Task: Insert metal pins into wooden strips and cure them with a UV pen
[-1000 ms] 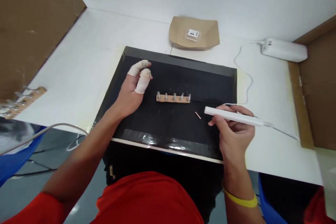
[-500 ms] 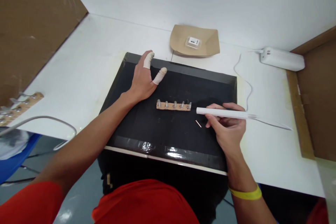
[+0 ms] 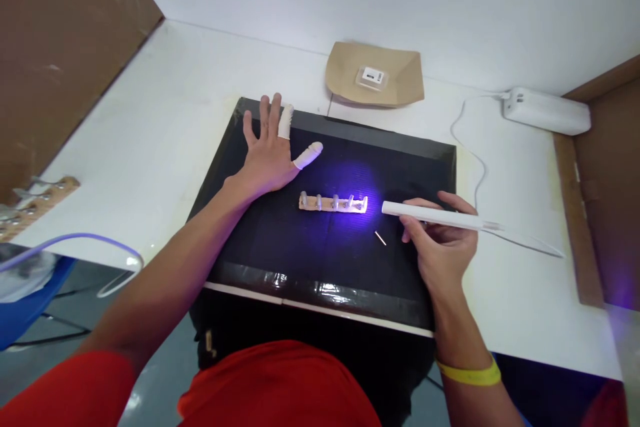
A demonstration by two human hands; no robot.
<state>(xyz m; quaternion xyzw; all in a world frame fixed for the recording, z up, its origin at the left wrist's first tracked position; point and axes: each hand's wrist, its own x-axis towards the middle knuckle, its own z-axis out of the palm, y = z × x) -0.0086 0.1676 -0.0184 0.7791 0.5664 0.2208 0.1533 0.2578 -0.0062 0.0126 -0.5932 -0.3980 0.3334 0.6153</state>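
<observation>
My right hand [image 3: 443,237] grips a white pen-shaped UV lamp [image 3: 430,213] with a cable at its rear. Violet light from its tip falls on a short tan strip [image 3: 327,204] that bears several small clear, curved pieces. The lamp tip is just right of the strip, apart from it. My left hand [image 3: 270,153] lies spread on the black mat [image 3: 280,233], up and left of the strip, with white finger cots on thumb and index finger. A small thin metallic rod [image 3: 381,238] rests on the mat below the lamp tip.
Behind the mat stands a brown paper tray [image 3: 400,80] with a small labelled clear box [image 3: 373,77] in it. A white power strip [image 3: 547,111] with a cord is at the right. Another tan strip with clear pieces [image 3: 47,203] lies at the left table edge.
The lamp has turned on, casting violet light on the strip. My left hand has moved forward and spread its fingers on the mat. My right hand has brought the lamp nearer the strip.
</observation>
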